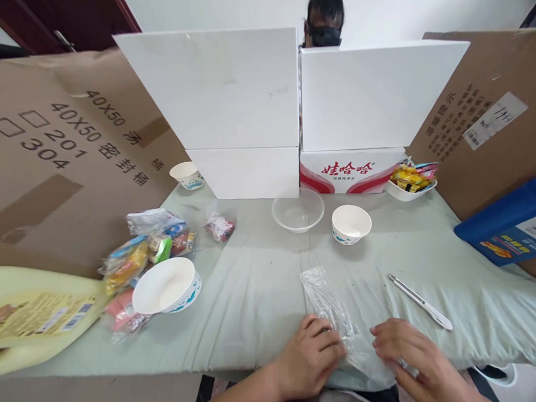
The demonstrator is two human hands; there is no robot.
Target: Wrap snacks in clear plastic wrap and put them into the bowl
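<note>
A clear, crinkled plastic bag (333, 316) lies flat on the pale green cloth-covered table (254, 296), pinned between both hands at the near edge. The left hand (311, 356) curls its fingers onto the bag's left side; the right hand (412, 354) pinches its lower right part. Just beyond the right hand lies a white pen-like tool (421, 302). Farther ahead stand a small white paper bowl (351, 223) and a clear plastic bowl (298, 210). Well left of the left hand sit a larger white paper bowl (167, 286) and wrapped snacks (146, 251).
</note>
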